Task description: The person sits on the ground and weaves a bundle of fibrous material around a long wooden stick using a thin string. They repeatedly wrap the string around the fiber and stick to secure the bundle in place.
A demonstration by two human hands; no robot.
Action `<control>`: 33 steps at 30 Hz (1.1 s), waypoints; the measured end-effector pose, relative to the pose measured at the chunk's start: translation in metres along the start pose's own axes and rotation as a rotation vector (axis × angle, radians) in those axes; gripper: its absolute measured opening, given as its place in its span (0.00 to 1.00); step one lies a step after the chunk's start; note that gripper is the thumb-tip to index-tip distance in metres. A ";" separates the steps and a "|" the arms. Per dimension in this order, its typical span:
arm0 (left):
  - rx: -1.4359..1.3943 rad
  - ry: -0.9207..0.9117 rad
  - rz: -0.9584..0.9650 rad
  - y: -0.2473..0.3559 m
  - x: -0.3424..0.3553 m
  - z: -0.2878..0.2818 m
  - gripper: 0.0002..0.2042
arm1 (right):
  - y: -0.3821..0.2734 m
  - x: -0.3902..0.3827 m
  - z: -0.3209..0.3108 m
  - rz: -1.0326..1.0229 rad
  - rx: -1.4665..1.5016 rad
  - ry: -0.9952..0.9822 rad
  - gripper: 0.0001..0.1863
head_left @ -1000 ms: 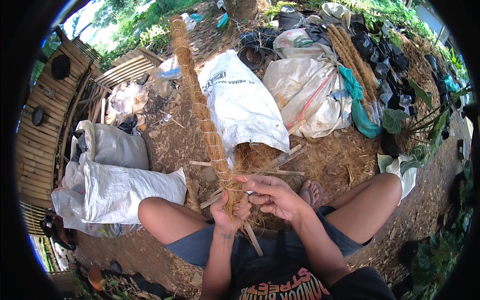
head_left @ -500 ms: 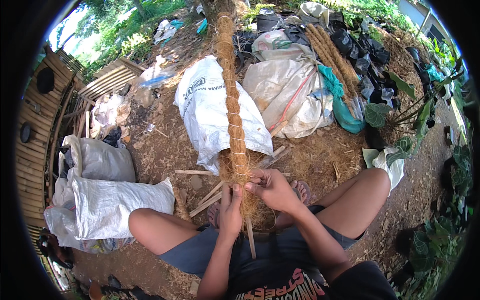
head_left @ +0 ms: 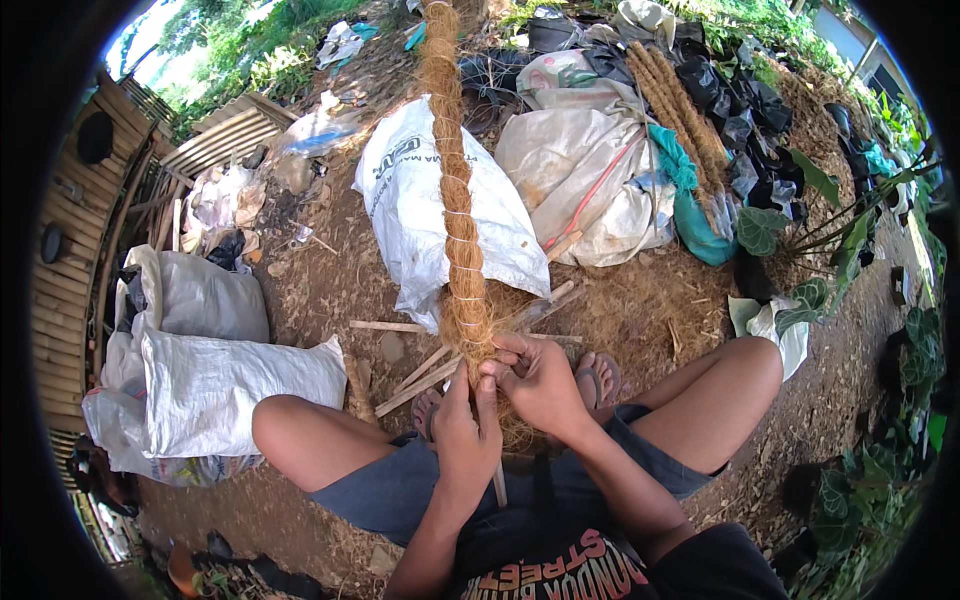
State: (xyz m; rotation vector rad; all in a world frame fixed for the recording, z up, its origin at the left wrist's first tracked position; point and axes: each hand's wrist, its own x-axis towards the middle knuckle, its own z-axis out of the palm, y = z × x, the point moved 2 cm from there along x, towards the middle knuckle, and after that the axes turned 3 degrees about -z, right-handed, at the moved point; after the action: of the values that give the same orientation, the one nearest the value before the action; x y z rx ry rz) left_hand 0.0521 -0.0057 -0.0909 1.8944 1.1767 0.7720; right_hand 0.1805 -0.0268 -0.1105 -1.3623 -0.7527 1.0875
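A long pole wrapped in brown coconut fibre (head_left: 458, 190) stretches away from my lap, bound round at intervals with pale string. My left hand (head_left: 467, 425) grips its near end from the left, thumb and fingers pinched on the fibre. From the right, my right hand (head_left: 542, 388) closes on the same end with fingertips and thumb. Loose fibre hangs beneath the hands. A thin wooden stick (head_left: 501, 486) pokes out below, partly hidden by my left wrist. Under the pole lies a white sack (head_left: 410, 215) with loose coconut fibre (head_left: 515, 304) at its mouth.
Wooden slats (head_left: 425, 383) lie on the soil by my feet. Filled white sacks (head_left: 235, 398) sit at the left, near a bamboo wall (head_left: 75, 290). Farther right are a large beige sack (head_left: 575, 180), finished fibre poles (head_left: 680, 110) and black plastic bags (head_left: 745, 100). Leafy plants (head_left: 765, 230) edge the right side.
The pole's far end has shifted slightly left and upward in view. My left hand has turned and now covers more of the stick. Both hands still grip the pole's near end.
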 end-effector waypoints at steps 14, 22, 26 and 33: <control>-0.659 -0.165 -0.272 -0.031 0.003 0.012 0.21 | -0.012 -0.012 -0.016 0.346 0.900 -0.034 0.18; -1.099 -0.063 -0.353 -0.037 0.006 0.019 0.17 | 0.006 -0.019 -0.001 0.162 1.236 -0.006 0.12; -1.167 -0.120 -0.364 -0.046 0.014 0.011 0.17 | 0.000 -0.017 0.002 0.097 1.391 -0.185 0.13; -1.242 -0.222 -0.440 -0.054 0.016 0.009 0.19 | -0.015 -0.009 -0.012 0.329 1.050 -0.190 0.15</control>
State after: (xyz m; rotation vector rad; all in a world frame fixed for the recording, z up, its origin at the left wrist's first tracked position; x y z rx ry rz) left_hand 0.0413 0.0216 -0.1396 0.6360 0.6356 0.7386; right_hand 0.1910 -0.0379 -0.0958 -0.4780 -0.0059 1.5676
